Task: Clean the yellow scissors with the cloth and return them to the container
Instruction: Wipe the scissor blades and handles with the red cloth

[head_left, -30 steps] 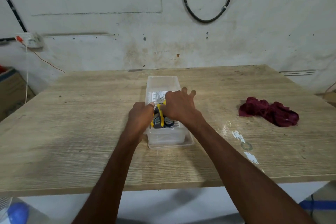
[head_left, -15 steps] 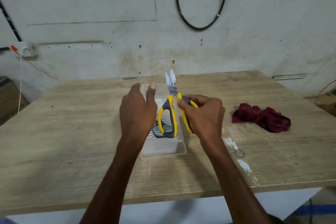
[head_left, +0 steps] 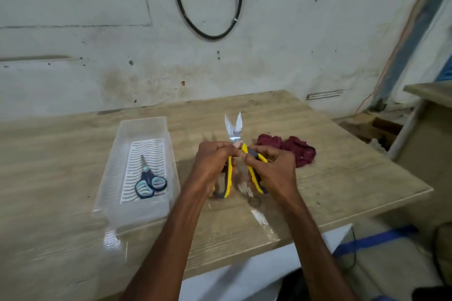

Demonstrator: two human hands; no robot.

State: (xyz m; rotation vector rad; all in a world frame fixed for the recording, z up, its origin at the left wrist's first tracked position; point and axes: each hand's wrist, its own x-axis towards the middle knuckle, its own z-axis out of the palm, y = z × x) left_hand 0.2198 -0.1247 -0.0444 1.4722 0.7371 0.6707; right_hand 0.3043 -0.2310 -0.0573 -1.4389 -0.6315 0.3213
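The yellow scissors (head_left: 234,129) are held upright above the wooden table (head_left: 342,178), blades apart and pointing up. My left hand (head_left: 212,164) grips the left yellow-and-grey handle, and my right hand (head_left: 274,168) grips the right handle. The dark red cloth (head_left: 300,151) lies crumpled on the table just behind and right of my right hand. The clear plastic container (head_left: 144,127) stands to the left of my hands, apart from them.
A pair of dark blue scissors (head_left: 149,182) lies inside the container on its white ribbed liner. The table's right edge is close to the cloth. A second wooden surface (head_left: 430,90) stands at the far right. A black cable loop (head_left: 210,32) hangs on the wall.
The yellow scissors were lifted out of the container and carried right. My left hand left the container and took the left handle. The blades have spread apart.
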